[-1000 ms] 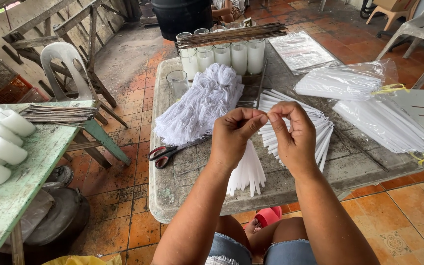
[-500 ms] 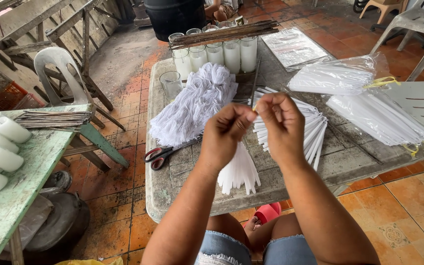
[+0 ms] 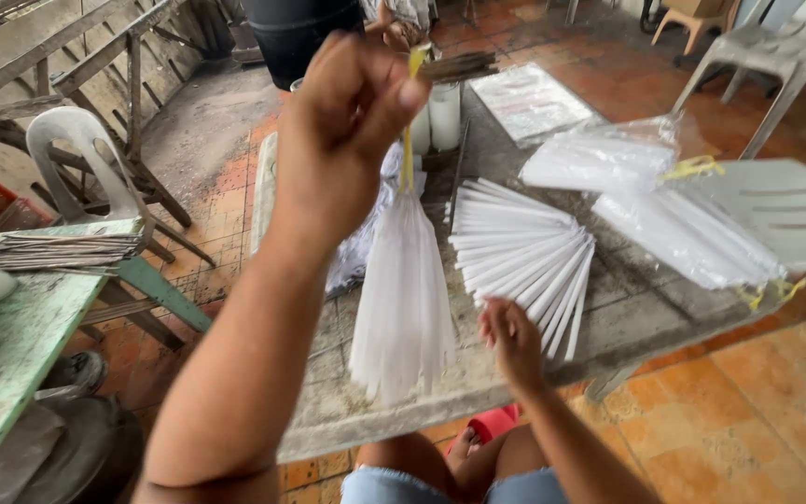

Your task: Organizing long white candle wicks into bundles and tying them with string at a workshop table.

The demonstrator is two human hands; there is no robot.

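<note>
My left hand is raised high and pinches a yellow rubber band from which a tied bundle of narrow white plastic bags hangs down over the stone table. My right hand is lower, near the table's front edge, fingers loosely curled with nothing in them. It sits just below a fanned stack of white plastic bags lying on the table. A heap of tied white bundles shows partly behind the hanging one.
Two clear packs of white bags with yellow bands lie at the right, beside a white plastic chair. White candles and thin sticks stand at the table's back. A green table with sticks and white cylinders is on the left.
My left hand has lifted the tied bundle up off the table by its yellow band. My right hand has let go and dropped to the table's front edge.
</note>
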